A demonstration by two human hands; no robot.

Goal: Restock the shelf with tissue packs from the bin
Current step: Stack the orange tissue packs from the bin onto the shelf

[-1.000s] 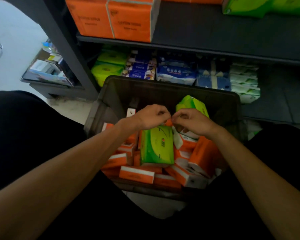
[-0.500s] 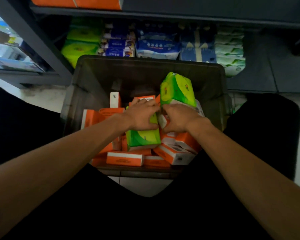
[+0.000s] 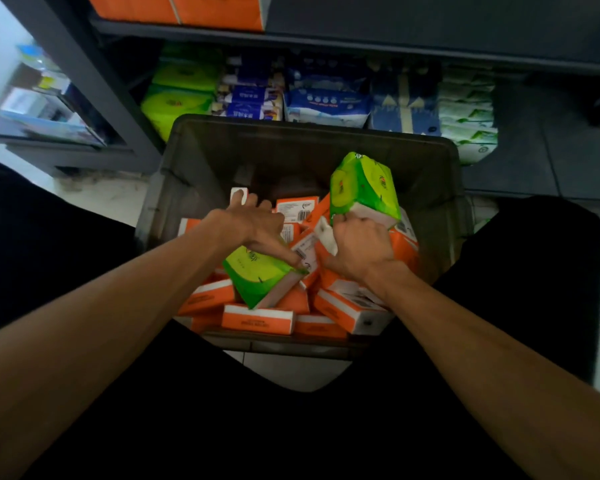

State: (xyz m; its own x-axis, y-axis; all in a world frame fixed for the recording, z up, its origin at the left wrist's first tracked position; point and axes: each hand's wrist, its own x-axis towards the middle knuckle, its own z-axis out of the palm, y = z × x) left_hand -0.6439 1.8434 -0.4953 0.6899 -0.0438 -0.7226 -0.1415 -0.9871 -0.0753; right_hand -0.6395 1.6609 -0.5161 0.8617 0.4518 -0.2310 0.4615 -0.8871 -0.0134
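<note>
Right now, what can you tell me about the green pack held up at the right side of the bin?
The green tissue pack is a soft block in glossy plastic wrap, bright green with paler yellow-green patches and small print too blurred to read. White shows at its lower end. It stands tilted, above the orange boxes on the right side of the dark bin. The right hand grips its lower end from below; whether that end also touches the boxes cannot be told.
</note>
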